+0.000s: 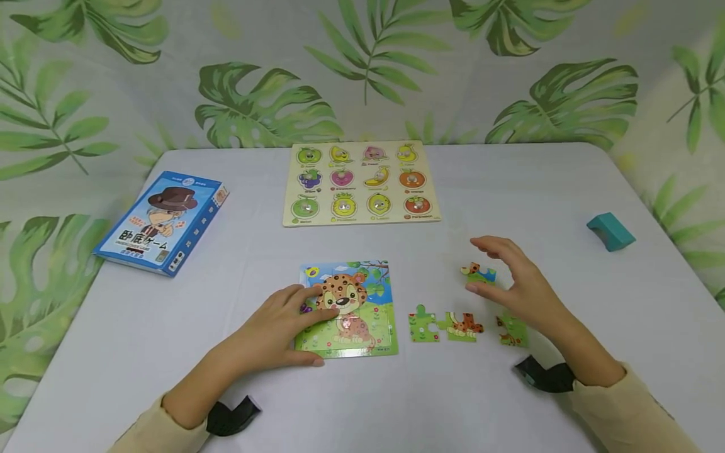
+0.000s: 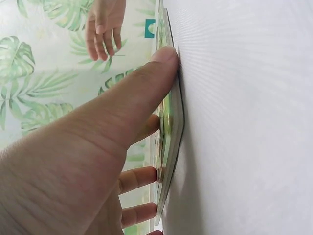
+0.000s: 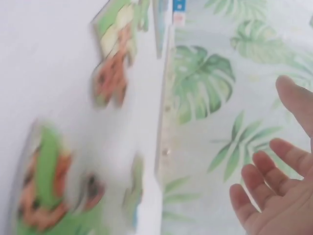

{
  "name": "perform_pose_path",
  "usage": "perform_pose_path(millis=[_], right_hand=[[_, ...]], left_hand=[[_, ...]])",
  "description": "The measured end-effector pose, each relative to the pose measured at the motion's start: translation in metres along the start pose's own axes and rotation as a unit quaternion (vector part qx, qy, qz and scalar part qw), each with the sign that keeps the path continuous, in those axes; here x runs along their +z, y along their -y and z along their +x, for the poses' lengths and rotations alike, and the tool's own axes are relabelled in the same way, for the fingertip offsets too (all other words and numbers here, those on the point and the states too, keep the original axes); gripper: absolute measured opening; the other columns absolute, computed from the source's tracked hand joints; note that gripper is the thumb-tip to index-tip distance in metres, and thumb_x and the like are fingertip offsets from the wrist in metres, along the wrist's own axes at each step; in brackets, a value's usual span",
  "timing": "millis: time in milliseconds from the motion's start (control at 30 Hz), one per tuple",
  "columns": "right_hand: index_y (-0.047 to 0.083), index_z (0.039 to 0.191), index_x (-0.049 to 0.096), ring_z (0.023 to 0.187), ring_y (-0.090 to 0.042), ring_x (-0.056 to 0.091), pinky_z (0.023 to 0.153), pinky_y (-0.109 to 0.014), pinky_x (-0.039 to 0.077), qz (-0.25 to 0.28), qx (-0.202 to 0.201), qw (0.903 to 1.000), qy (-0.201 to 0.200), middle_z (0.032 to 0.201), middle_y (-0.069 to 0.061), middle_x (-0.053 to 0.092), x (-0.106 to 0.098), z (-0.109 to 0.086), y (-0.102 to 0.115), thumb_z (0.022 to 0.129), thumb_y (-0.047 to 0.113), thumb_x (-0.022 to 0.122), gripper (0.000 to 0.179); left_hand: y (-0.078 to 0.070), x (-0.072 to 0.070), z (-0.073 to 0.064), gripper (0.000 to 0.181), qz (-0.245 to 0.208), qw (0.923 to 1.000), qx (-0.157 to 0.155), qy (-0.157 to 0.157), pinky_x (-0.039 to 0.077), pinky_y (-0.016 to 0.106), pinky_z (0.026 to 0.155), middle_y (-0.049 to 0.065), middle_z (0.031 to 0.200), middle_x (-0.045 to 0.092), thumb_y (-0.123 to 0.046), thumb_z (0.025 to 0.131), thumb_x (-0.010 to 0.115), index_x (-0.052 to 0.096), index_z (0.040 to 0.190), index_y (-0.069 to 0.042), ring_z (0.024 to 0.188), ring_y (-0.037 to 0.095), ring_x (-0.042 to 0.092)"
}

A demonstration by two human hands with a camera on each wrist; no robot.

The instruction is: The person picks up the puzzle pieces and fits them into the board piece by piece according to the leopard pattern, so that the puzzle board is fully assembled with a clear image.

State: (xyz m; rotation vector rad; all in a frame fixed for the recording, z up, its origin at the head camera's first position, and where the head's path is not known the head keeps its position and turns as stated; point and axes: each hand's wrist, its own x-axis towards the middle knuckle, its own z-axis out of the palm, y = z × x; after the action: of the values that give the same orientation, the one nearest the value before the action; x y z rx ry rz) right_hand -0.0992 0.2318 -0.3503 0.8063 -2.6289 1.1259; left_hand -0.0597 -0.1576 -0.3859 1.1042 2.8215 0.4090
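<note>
A square leopard jigsaw puzzle (image 1: 362, 336) lies in its board at the table's front middle. My left hand (image 1: 283, 321) rests on its left side, fingertips on the picture and thumb (image 2: 164, 56) along the near edge. To the right, my right hand (image 1: 523, 283) hovers over loose jigsaw pieces with its fingers spread, holding nothing. A blue-and-green piece (image 1: 481, 275) shows between its thumb and fingers. Just right of the board lie a green piece (image 1: 419, 330) and a spotted-leg piece (image 1: 461, 333). Another green piece (image 1: 514, 330) sits below the right wrist.
A wooden fruit knob puzzle (image 1: 362, 220) lies at the back middle. On the left is a blue game box (image 1: 153, 226) with a cartoon figure in a hat. A teal block (image 1: 612, 231) stands at the far right. Leaf-patterned cloth hangs behind the white table (image 1: 362, 409).
</note>
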Motion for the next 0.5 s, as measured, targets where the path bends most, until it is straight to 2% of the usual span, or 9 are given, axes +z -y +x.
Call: perform_pose_path(millis=[100,167,233,333,500], right_hand=[[-0.003,0.125,0.045,0.106,-0.021,0.04,0.088,-0.009,0.028,-0.007,0.019,0.9997,-0.015,0.122,-0.014,0.046,-0.006,-0.004,0.005,0.065,-0.008,0.075,0.067],[-0.001,0.126,0.045,0.105,-0.021,0.041,0.088,-0.009,0.028,-0.009,0.038,0.9991,-0.018,0.122,-0.013,0.047,-0.006,-0.008,0.0,0.067,-0.006,0.074,0.065],[-0.001,0.125,0.046,0.106,-0.023,0.041,0.088,-0.01,0.028,-0.01,0.056,0.9982,-0.017,0.123,-0.014,0.046,-0.005,-0.01,-0.007,0.069,-0.005,0.074,0.063],[0.003,0.128,0.045,0.109,-0.02,0.041,0.089,-0.014,0.03,-0.008,0.076,0.9971,-0.006,0.125,-0.008,0.045,-0.001,-0.015,-0.032,0.071,0.004,0.074,0.063],[0.002,0.128,0.044,0.109,-0.024,0.042,0.086,-0.018,0.032,-0.012,0.097,0.9949,0.023,0.125,-0.01,0.044,0.002,-0.018,-0.048,0.075,0.012,0.073,0.061]], left_hand=[[0.0,0.0,0.0,0.072,-0.001,1.0,-0.001,0.001,0.025,0.049,0.099,0.01,0.139,0.03,-0.065,0.069,0.06,0.048,0.13,-0.029,0.121,0.036,0.03],[0.0,-0.001,0.0,0.072,-0.001,1.0,-0.001,0.002,0.025,0.049,0.099,0.01,0.139,0.03,-0.065,0.069,0.06,0.048,0.13,-0.029,0.121,0.036,0.03],[0.0,-0.001,0.0,0.072,-0.001,1.0,-0.002,0.002,0.025,0.049,0.099,0.01,0.139,0.03,-0.065,0.069,0.061,0.048,0.13,-0.029,0.121,0.036,0.03],[0.0,-0.001,0.0,0.072,-0.001,1.0,-0.002,0.002,0.025,0.049,0.099,0.01,0.139,0.03,-0.064,0.069,0.061,0.048,0.13,-0.029,0.121,0.036,0.03],[0.0,0.001,0.0,0.072,-0.001,1.0,-0.003,0.004,0.025,0.05,0.098,0.01,0.14,0.03,-0.065,0.07,0.06,0.048,0.131,-0.029,0.122,0.036,0.029]])
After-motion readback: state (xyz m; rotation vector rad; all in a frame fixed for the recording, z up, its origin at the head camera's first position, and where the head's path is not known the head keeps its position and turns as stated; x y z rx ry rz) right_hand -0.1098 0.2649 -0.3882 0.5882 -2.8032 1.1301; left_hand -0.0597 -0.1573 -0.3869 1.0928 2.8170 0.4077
